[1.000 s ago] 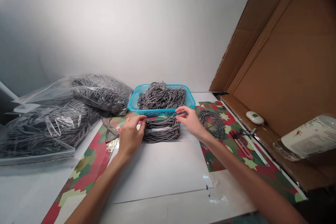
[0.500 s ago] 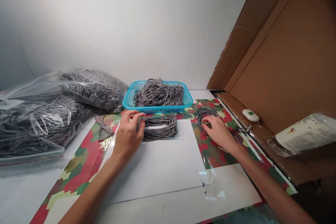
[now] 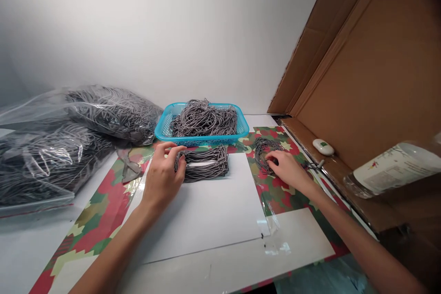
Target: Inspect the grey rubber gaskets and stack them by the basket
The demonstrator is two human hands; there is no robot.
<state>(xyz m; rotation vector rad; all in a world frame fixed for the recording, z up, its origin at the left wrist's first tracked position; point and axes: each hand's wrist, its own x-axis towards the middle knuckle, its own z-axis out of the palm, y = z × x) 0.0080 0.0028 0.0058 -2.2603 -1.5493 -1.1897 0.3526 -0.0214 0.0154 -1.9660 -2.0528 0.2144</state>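
Observation:
A flat bundle of gray cords (image 3: pixel 206 172), laid in two rows, rests on a white sheet (image 3: pixel 203 216). My left hand (image 3: pixel 163 172) is at the bundle's left end, thumb and fingers curved and apart, its fingertips against the cords. To the right, a loose coil of gray cords (image 3: pixel 263 149) lies on the patterned red and green covering. My right hand (image 3: pixel 287 170) reaches to the coil's near edge, with thumb and forefinger pinched together at the cords. How many strands are in the pinch is too small to tell.
Behind the bundle stands a blue plastic basket (image 3: pixel 160 133) heaped with gray cords. Clear bags of cords (image 3: pixel 113 115) lie at left. Along the right are a cardboard wall (image 3: pixel 361 64), a white oval object (image 3: pixel 323 147) and a tipped labelled plastic container (image 3: pixel 392 170).
My right thumb and forefinger have come closer together at the coil. My left hand stays by the bundle. The whole view has shifted slightly.

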